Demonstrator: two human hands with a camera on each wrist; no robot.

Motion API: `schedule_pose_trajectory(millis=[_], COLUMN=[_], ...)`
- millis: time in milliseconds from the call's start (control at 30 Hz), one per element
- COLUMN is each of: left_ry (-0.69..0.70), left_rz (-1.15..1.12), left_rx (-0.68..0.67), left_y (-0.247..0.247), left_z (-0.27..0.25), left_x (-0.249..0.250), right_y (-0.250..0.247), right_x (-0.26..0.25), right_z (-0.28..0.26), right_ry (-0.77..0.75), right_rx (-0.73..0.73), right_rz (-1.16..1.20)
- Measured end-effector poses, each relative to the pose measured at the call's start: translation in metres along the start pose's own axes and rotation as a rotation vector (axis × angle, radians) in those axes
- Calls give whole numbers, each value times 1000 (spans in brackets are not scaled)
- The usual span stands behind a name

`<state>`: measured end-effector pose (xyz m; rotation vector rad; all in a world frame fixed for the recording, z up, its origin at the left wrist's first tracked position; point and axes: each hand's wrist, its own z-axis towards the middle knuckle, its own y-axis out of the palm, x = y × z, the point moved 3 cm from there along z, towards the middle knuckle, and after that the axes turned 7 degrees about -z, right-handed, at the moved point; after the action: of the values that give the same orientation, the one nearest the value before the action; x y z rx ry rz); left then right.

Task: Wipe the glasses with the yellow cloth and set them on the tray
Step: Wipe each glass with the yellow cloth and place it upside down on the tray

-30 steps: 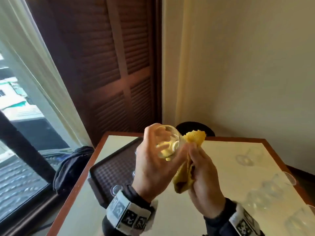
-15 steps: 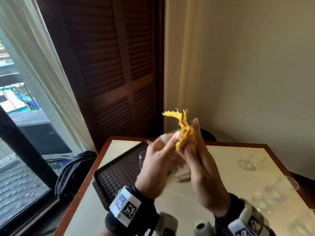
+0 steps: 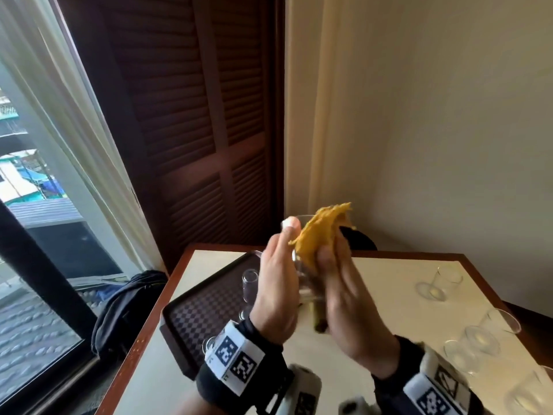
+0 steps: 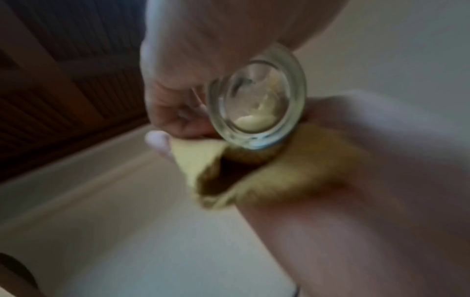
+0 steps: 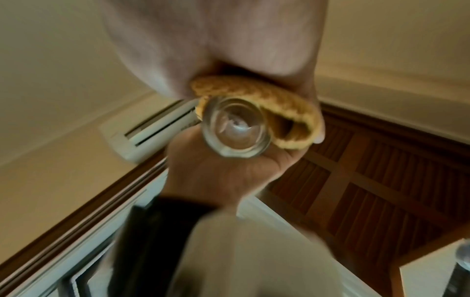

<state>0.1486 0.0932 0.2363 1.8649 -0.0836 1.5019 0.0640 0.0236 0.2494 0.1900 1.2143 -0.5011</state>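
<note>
Above the table, my left hand [image 3: 276, 274] grips a clear glass [image 3: 302, 284], fingers curled round its wall. My right hand [image 3: 339, 277] presses the yellow cloth [image 3: 321, 235] against the glass's other side and grips it. One corner of the cloth sticks up past my fingertips. In the left wrist view the thick base of the glass [image 4: 257, 108] faces the camera, with the cloth [image 4: 284, 172] wrapped under it. The right wrist view shows the cloth [image 5: 282, 104] curving over the glass [image 5: 236, 128]. The dark checkered tray [image 3: 206, 313] lies below on the left and holds upright glasses [image 3: 250, 284].
Several more clear glasses [image 3: 446, 283] [image 3: 481, 339] stand along the right side of the cream table [image 3: 389, 295]. A dark bag [image 3: 125, 304] lies by the window on the left. Brown louvred shutters and a plain wall stand behind the table.
Both hands turned the glass so that its mouth no longer faces me. The cloth slid from beside the rim to along its wall. My hands stayed raised over the table.
</note>
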Motion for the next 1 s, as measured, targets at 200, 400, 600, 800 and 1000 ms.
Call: schedule_pose_trajectory(millis=[200,400,600,800,1000], left_ry=[194,176,24,97,288], left_rz=[146,214,46,29,104], left_rx=[239,132,-16,30,39], left_y=[-40,-35,0,16,19], left_z=[21,28,15,9,7], left_x=[36,44,6,4,3], right_y=[-45,-57,-34,-5,-10], right_x=[23,2,1,13,-1], right_z=[1,22,23,18,21], right_ry=[-99,-345,-352,-133,-126], right_rx=[-110,-115,442,91,135], right_rz=[-678,-763,-520,-157,8])
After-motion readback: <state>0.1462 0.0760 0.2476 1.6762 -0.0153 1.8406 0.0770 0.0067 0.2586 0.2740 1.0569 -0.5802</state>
